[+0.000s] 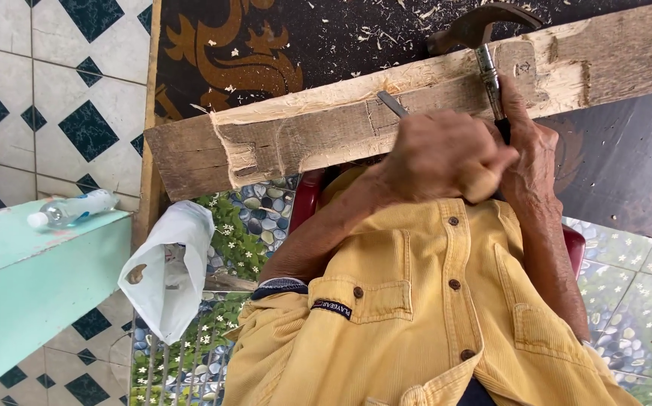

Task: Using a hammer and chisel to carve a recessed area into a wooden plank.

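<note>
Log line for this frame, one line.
left hand: grips chisel | right hand: grips hammer | chisel tip at wooden plank

This looks like a makeshift woodworking spot at a home, probably a porch or yard. A rough wooden beam (386, 113) with chiselled notches lies over a patterned floor mat (266, 45) strewn with wood shavings. Around it are diamond-patterned floor tiles (40, 98), pebble-print tiles (627, 301) and a mint-green painted ledge (33, 278).

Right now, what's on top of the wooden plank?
On the plank: a chisel blade, its handle covered by the left hand; the right hand holds a hammer over it. Wood chips beyond.
</note>
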